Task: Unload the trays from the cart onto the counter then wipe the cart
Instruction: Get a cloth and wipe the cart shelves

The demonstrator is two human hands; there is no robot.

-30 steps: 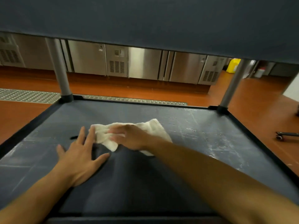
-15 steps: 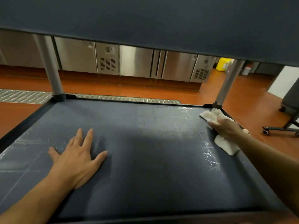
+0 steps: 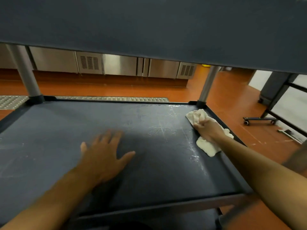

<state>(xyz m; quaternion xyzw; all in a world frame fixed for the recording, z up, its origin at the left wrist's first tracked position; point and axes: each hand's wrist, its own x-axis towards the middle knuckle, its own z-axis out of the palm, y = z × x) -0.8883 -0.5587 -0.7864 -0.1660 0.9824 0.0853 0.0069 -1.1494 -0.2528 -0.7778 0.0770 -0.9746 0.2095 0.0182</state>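
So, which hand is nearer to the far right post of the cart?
The right hand: it grips the white cloth just below that post. The left hand lies flat mid-shelf, farther left.

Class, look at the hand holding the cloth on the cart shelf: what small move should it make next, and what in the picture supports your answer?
Probably draw the cloth back along the shelf's right edge toward the near side. The right hand presses it near the far right corner, and pale streaks show on the shelf just beside it. The left hand lies flat on the shelf, seemingly bracing.
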